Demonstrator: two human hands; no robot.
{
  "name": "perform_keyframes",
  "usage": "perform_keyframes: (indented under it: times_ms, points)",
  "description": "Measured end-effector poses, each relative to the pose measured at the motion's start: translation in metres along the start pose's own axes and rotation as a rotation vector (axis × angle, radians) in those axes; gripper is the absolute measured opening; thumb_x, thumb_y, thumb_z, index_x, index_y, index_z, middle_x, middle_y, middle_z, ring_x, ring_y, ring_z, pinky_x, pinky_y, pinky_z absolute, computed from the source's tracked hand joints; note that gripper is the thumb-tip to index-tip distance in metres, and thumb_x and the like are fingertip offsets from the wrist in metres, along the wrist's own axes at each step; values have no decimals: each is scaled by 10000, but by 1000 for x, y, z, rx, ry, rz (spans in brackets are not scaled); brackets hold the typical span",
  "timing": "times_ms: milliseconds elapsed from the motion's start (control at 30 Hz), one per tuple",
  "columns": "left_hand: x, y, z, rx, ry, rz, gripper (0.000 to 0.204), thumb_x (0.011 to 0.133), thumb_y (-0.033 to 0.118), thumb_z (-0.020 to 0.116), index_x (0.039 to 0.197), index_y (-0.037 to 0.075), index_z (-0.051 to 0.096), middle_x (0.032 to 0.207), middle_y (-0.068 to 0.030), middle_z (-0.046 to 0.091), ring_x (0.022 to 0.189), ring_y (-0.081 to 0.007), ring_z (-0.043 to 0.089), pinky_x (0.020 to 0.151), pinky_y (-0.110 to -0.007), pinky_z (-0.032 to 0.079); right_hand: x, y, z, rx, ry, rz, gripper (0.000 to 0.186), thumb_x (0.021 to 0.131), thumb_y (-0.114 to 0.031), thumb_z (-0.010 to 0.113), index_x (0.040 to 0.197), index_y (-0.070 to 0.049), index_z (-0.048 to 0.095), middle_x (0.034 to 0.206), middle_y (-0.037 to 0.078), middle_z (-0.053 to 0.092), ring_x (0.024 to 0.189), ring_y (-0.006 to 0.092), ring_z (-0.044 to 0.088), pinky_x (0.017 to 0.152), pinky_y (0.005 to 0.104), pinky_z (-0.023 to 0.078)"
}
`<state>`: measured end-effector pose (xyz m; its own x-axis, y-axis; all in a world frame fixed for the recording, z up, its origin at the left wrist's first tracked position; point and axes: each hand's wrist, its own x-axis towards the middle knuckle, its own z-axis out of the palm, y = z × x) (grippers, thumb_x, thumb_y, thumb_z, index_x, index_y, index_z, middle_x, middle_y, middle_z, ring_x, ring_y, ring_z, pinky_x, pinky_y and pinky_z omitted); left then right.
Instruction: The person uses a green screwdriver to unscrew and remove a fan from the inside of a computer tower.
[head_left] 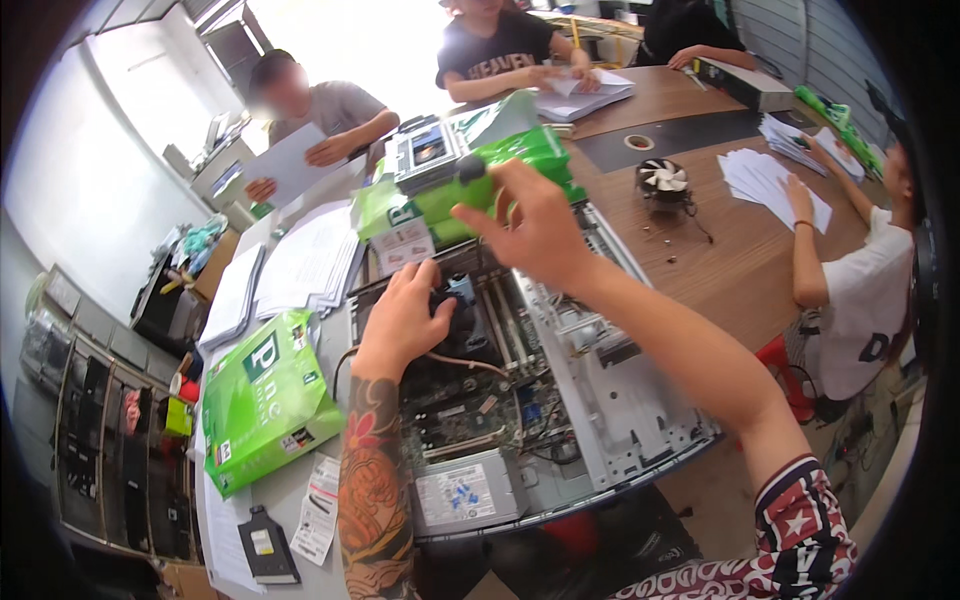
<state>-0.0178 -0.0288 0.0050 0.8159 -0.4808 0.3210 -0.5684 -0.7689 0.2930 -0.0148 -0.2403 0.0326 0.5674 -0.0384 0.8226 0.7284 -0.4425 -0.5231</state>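
An opened desktop computer case (pixel 625 400) lies in front of me, with its motherboard (pixel 445 425) and a silver power supply (pixel 455 500) showing. My left hand (pixel 400 318) reaches into it, thumb and fingers bent around a dark part that they mostly hide. Above the case my right hand (pixel 540 225) is raised, thumb and index finger spread apart. Close to that index fingertip is a dark round object (pixel 471 168), blurred; whether they touch I cannot tell. Behind it, a metal-framed drive-like unit (pixel 425 155) rests on a green paper package (pixel 440 205).
A cooling fan (pixel 662 178) with loose screws stands on the brown table (pixel 705 260) to the right. Another green package (pixel 268 400), paper stacks (pixel 305 262) and a black drive caddy (pixel 268 545) lie at left. Several people handle papers around the table.
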Motion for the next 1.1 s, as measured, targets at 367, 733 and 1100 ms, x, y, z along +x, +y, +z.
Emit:
perform_keyframes:
  times_ms: [367,733,1100]
  points:
    - [-6,-6,0,51,61,-7,169,873,93,573,1035,54,549,958,-146,560,906,-351,589,794,-422,483,3,1,9,183,-17,6,298,820,-216,764,918,26,621,801,108,634,618,188,645,582,295,509]
    - [-8,0,2,187,39,-12,301,841,128,614,1142,136,609,1007,-125,570,1014,-330,590,834,-435,517,1,-1,9,207,-121,19,276,789,-217,758,840,-9,584,718,98,593,620,197,637,578,320,516]
    - [-5,-30,13,-31,66,118,312,775,82,603,1077,74,678,956,-168,533,936,-363,521,861,-412,442,-14,-26,12,-52,-652,-642,362,674,-220,734,931,-81,519,922,70,597,798,271,647,611,374,536]
